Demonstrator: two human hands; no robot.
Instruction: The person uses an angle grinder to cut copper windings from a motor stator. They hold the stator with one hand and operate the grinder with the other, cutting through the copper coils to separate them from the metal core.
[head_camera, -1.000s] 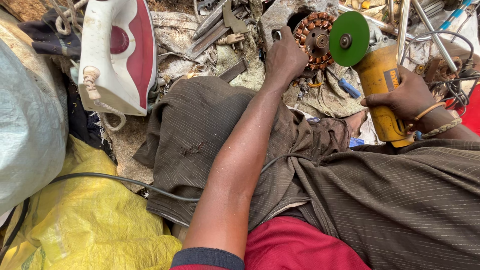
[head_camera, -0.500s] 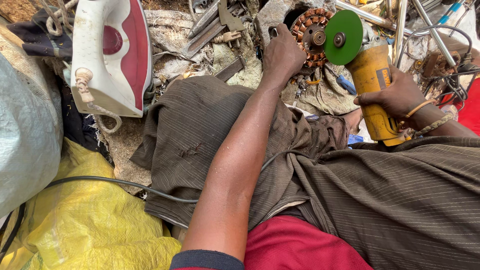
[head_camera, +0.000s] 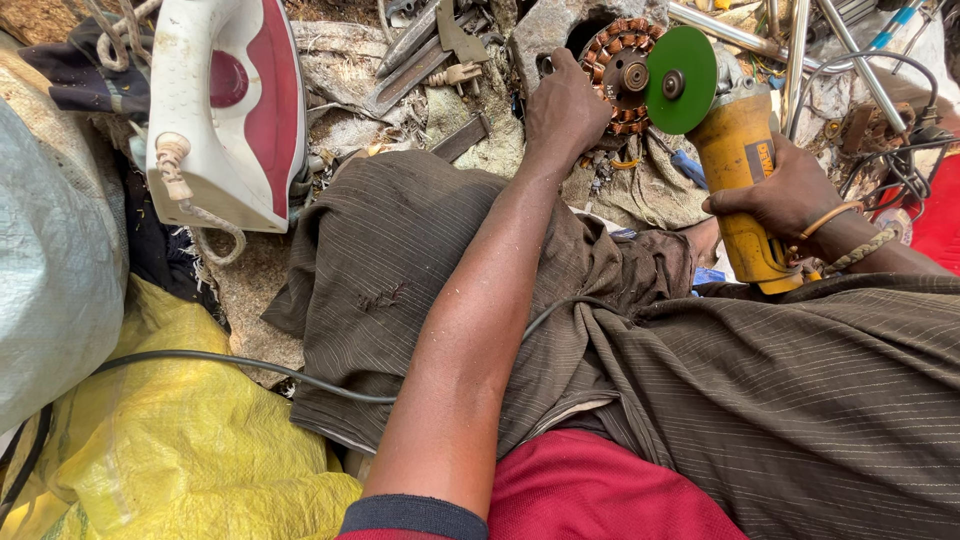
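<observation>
Between both hands (head_camera: 565, 105), copper-wound stator (head_camera: 622, 72)

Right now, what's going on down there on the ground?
A person sits among scrap metal. Their right hand grips a yellow angle grinder, its green disc right beside a copper-wound motor part. Their left hand rests on that part, steadying it. A black cord runs across their lap, and a white and red clothes iron lies off to the left.

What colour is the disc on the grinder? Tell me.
Green, seen in the head view: disc on the yellow grinder.
</observation>
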